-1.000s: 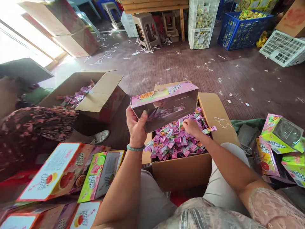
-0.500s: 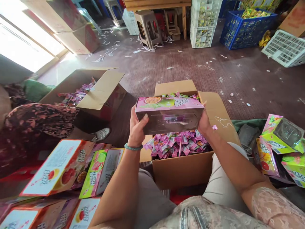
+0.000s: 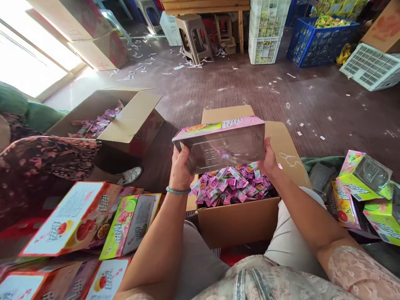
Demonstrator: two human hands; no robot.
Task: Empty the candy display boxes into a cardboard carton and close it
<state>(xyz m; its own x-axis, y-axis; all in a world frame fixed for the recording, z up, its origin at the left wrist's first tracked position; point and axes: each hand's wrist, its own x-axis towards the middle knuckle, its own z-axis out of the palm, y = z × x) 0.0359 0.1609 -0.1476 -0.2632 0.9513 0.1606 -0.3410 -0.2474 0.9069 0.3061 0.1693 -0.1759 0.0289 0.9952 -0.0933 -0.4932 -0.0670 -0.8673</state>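
Note:
I hold a pink display box with a clear window side facing me, level above an open cardboard carton. My left hand grips the box's left end, and a green bead bracelet sits on that wrist. My right hand clasps the right end. The carton below is heaped with small pink sachets. The box looks nearly empty through its window.
A second open carton with pink sachets stands at left, beside another person's patterned sleeve. Flat printed boxes lie at lower left; green and pink boxes pile at right. Crates and stools stand behind.
My right hand left the sachets in the carton and took hold of the box's right end. The box turned level, then tipped its window toward me.

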